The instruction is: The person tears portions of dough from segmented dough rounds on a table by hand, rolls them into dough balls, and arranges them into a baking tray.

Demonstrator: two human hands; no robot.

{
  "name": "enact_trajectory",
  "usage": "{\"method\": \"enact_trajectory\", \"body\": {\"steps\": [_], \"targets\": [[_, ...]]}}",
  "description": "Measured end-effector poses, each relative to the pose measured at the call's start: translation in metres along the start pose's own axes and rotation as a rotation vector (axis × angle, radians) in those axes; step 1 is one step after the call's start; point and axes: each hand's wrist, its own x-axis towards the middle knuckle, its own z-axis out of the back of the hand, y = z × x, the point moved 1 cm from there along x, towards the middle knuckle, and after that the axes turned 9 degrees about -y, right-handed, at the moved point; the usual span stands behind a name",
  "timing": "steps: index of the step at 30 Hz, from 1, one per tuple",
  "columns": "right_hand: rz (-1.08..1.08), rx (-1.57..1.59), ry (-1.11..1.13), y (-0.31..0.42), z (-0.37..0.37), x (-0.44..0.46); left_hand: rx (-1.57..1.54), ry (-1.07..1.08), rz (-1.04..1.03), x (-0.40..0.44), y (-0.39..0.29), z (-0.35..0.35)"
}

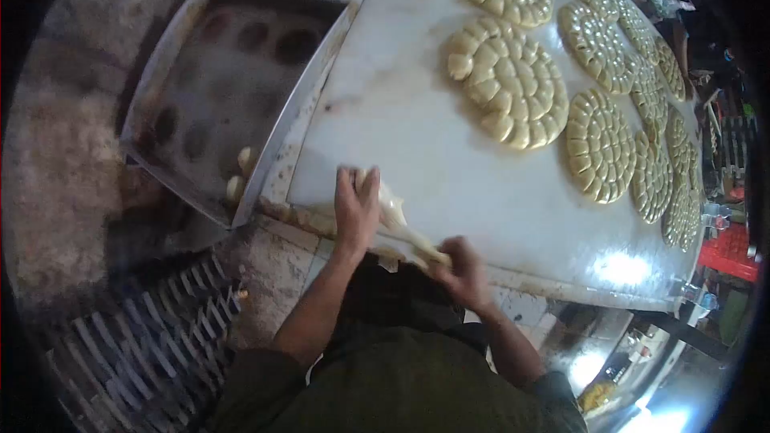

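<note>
A strip of pale dough [399,220] stretches between my two hands over the near edge of the worktop. Its thicker, glossy end is at my left hand [357,212], whose fingers are closed on it. Toward my right hand [464,274] the dough thins into a narrow strand, and the fingers there are closed round its end, a little blurred. Beyond my hands, a spiral of portioned dough pieces [521,84] lies on the white worktop [353,136].
At left, a metal tray [277,140] with round dark marks holds a few dough pieces [235,187] in its near corner. More dough spirals [600,147] cover the worktop's right side. Slatted racks [152,345] stand at lower left. A red crate [730,252] is at far right.
</note>
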Motion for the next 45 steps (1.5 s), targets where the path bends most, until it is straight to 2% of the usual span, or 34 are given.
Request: {"method": "enact_trajectory", "body": {"steps": [1,2,3,4,5,7,9,11,13,15,16,17,18,20,21,22,23,24,25,27,28,29,31,33,35,37,39,41,42,43,45], "targets": [[0.008,-0.026,-0.051,-0.019,0.019,-0.014,-0.066,-0.002,-0.011,0.015,0.004,0.004],[-0.052,-0.119,-0.2,-0.036,0.045,-0.024,-0.02,0.005,-0.076,0.031,-0.002,0.011],[0.038,-0.093,-0.356,-0.024,0.063,-0.027,0.032,0.015,-0.141,0.046,-0.003,0.017],[0.061,-0.346,-0.391,-0.054,0.104,-0.03,0.284,0.003,-0.414,0.063,0.002,0.017],[0.127,-0.431,-0.546,-0.076,0.129,-0.023,0.538,-0.002,-0.691,0.076,0.006,0.013],[0.232,-0.851,-0.711,-0.102,0.177,0.001,0.638,-0.145,-1.025,0.094,-0.007,-0.002],[0.687,-1.191,-0.787,-0.092,0.163,0.043,0.485,-0.122,-1.008,0.106,-0.012,-0.032],[0.493,-0.967,-0.816,-0.081,0.122,0.089,0.331,0.143,-0.87,0.09,-0.01,-0.067],[0.368,-0.526,-0.677,-0.045,0.063,0.091,0.358,0.288,-0.853,0.051,-0.011,-0.083],[0.561,-0.818,-0.598,-0.047,0.034,0.054,0.364,0.366,-0.88,0.006,0.011,-0.077],[0.567,-0.818,-0.53,-0.041,0.04,0.033,0.433,0.402,-0.878,-0.014,0.016,-0.058],[0.569,-0.819,-0.469,-0.037,0.046,0.01,0.414,0.37,-0.916,-0.022,0.025,-0.037],[0.419,-0.681,-0.559,-0.062,0.064,-0.007,0.476,0.336,-0.901,-0.021,0.029,-0.016],[0.37,-0.789,-0.647,-0.098,0.127,-0.005,0.686,0.227,-0.873,0.013,0.023,0.011],[0.468,-1.048,-0.641,-0.095,0.15,0.008,0.834,0.138,-0.852,0.032,0.013,0.01],[0.349,-0.991,-0.741,-0.077,0.159,0.028,0.832,0.127,-0.874,0.047,0.002,-0.005],[0.356,-0.979,-0.752,-0.062,0.159,0.052,0.724,0.057,-0.909,0.065,-0.01,-0.023],[0.457,-0.858,-0.702,-0.046,0.153,0.079,0.613,-0.019,-0.945,0.081,-0.02,-0.04],[0.553,-0.737,-0.648,-0.036,0.143,0.094,0.474,0.044,-0.921,0.083,-0.02,-0.068],[0.392,-0.514,-0.486,-0.043,0.109,0.104,0.308,0.198,-0.815,0.053,-0.016,-0.105],[0.454,-0.481,-0.426,-0.037,0.085,0.09,0.276,0.25,-0.847,0.028,-0.011,-0.11],[0.523,-0.448,-0.361,-0.035,0.069,0.07,0.4,0.303,-0.844,0.0,-0.007,-0.102],[0.644,-0.581,-0.325,-0.036,0.067,0.033,0.425,0.314,-0.918,-0.025,0.0,-0.066],[0.736,-0.677,-0.389,-0.088,0.111,0.014,0.463,0.306,-0.938,-0.01,0.004,-0.031],[0.576,-0.857,-0.449,-0.087,0.157,0.03,0.694,0.123,-0.904,0.032,0.005,-0.019],[0.463,-0.766,-0.645,-0.056,0.164,0.071,0.571,0.089,-0.961,0.065,-0.023,-0.046],[0.398,-0.48,-0.54,-0.033,0.14,0.097,0.379,0.154,-0.888,0.062,-0.026,-0.089],[0.219,-0.084,-0.488,-0.026,0.098,0.094,0.386,0.351,-0.841,0.033,-0.013,-0.106],[0.343,-0.235,-0.364,-0.022,0.085,0.082,0.406,0.395,-0.902,0.017,-0.005,-0.096],[0.253,-0.223,-0.342,-0.015,0.071,0.064,0.425,0.437,-0.965,0.004,-0.002,-0.087],[0.467,-0.49,-0.313,-0.016,0.066,0.03,0.436,0.381,-0.993,0.005,-0.002,-0.054]]}}
